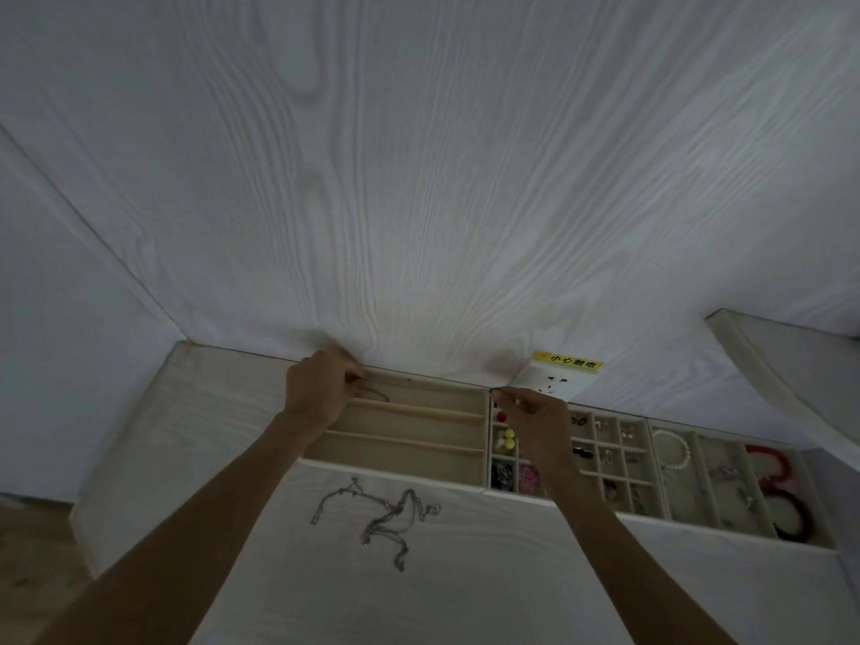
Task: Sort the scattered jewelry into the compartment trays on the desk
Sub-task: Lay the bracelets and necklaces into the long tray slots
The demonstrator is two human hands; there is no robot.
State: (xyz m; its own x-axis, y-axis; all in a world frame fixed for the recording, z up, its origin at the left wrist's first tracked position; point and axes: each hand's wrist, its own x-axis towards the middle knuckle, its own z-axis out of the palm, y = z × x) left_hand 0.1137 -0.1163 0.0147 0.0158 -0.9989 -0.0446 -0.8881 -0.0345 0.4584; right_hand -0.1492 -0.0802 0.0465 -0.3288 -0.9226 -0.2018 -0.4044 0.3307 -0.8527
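A pale, white-grained wooden desk (195,425) stands against a white wood-grain wall panel (419,179), with three beige compartment trays in a row along its far edge.

At the left of that row sits a beige tray with long horizontal slots (419,439). The left hand (316,388) reaches to its far left corner, fingers curled close together and pinched on one end of a thin dark chain necklace (372,393), which lies along the far slot. Most of the chain is too fine to follow across the tray.

Near the person, on the open desk surface just in front of this tray, lies a tangle of thin silver chain necklaces (381,514), loose and touching neither hand.

The right hand (535,425) hovers over the middle tray, a beige grid tray of small square cells (614,463). Its thumb and forefinger are closed on the other end of the dark chain, at the far edge where the two trays meet. Left cells of this grid hold a red bead, yellow beads (508,437), a dark cluster and a pink cluster; other cells hold small pieces too blurred to tell.

Behind the right hand, on the wall, is a white power socket with a yellow label (558,374).

Furthest right, a beige tray with long upright slots (707,495) holds a white pearl bracelet (672,451), small silver items, and red and dark fuzzy hair rings (782,491).
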